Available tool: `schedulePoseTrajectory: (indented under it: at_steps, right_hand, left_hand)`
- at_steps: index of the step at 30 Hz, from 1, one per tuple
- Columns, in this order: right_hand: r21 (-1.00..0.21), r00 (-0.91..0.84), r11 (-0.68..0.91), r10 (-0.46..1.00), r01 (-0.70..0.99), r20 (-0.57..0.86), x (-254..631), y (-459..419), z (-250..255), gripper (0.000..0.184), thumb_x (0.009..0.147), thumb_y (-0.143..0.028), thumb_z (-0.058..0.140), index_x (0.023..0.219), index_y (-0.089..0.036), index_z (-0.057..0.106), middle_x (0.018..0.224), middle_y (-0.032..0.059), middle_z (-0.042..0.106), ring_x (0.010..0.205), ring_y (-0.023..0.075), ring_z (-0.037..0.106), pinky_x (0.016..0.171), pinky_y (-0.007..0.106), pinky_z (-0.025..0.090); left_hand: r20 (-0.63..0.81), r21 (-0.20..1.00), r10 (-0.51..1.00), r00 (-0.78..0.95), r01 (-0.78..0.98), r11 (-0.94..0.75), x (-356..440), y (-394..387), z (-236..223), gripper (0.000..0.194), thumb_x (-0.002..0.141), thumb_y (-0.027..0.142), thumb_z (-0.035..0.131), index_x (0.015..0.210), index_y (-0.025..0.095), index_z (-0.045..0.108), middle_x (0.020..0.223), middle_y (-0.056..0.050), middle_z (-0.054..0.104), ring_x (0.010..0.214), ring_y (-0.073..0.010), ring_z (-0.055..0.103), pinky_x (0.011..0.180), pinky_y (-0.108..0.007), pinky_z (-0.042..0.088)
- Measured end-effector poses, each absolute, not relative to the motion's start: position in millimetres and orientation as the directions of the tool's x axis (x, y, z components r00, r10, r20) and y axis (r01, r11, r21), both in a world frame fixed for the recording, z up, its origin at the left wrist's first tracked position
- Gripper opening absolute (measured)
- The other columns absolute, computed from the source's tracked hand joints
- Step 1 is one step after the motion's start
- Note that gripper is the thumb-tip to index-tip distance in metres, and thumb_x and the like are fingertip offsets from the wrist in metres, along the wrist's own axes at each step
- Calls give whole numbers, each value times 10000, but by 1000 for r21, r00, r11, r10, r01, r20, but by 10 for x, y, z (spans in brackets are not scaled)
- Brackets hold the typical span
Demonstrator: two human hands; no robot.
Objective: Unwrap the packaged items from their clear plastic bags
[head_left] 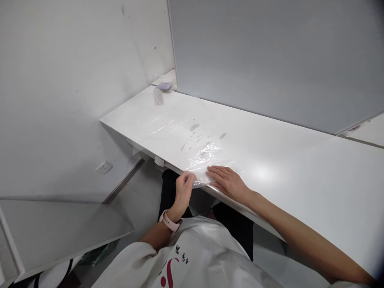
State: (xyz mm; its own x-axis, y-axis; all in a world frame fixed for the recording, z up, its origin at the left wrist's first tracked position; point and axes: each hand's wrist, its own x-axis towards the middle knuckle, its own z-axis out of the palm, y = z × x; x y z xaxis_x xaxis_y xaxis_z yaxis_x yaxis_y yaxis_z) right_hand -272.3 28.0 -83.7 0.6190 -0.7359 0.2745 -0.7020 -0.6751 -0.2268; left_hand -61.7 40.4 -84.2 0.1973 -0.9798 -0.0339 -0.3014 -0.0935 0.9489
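Note:
A clear plastic film (180, 132) lies spread over the left part of the white desk (300, 168), wrinkled near the front edge. My left hand (183, 191), with a pink watch on its wrist, pinches the film's edge where it hangs over the desk's front edge. My right hand (228, 181) lies flat, fingers stretched out, pressing the film down on the desktop right beside the left hand.
A small purple object (165, 86) and a clear plastic piece (158, 96) sit at the desk's far left corner. A grey partition (270, 60) backs the desk. A white wall with a socket (103, 167) is at left; another white surface (60, 228) lies lower left.

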Motion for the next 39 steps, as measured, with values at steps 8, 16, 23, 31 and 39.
schedulePoseTrajectory:
  at_steps: [8,16,23,31,39]
  right_hand:
    - [-686,687,-388,-690,-616,-227,-2671,-217,-389,448,1016,-506,373,731,-206,545,609,-4,565,555,134,485,564,275,375]
    - [-728,587,-242,-766,-642,-263,-2682,-509,-523,321,947,-479,498,835,-202,616,647,-14,570,583,137,502,569,282,387]
    - [-407,617,-604,-779,-686,116,-2676,-108,-356,521,966,-592,476,1338,-240,578,1219,110,700,1126,311,637,983,498,459]
    - [-683,142,-237,-971,-691,194,-2370,-983,-626,389,944,-437,508,1230,-200,621,1166,98,696,1002,247,658,867,387,504]
    - [-866,-215,-22,-965,-499,149,-2110,-1497,-1070,328,849,-356,471,1022,-201,703,1030,72,715,903,228,623,879,407,471]
  left_hand:
    - [524,291,-737,-427,-723,627,-627,565,-604,283,975,328,526,1222,228,623,1311,-115,667,1271,-295,580,1199,-564,224]
    - [175,250,-745,-644,-703,666,-523,327,-919,422,990,258,507,1403,172,524,1514,-147,508,1435,-285,446,1188,-484,341]
    - [44,566,-893,-447,-726,392,-365,-270,-591,347,1001,339,406,856,222,699,760,-24,719,717,-220,682,684,-313,479]
    - [53,556,-975,-217,-804,209,92,-1340,-41,279,954,370,465,829,199,646,888,-44,710,794,-209,608,688,-293,375]
    - [-3,399,-989,150,-906,-139,1106,-2358,-154,689,831,597,628,1360,172,511,1400,-147,588,1261,-322,554,948,-369,448]
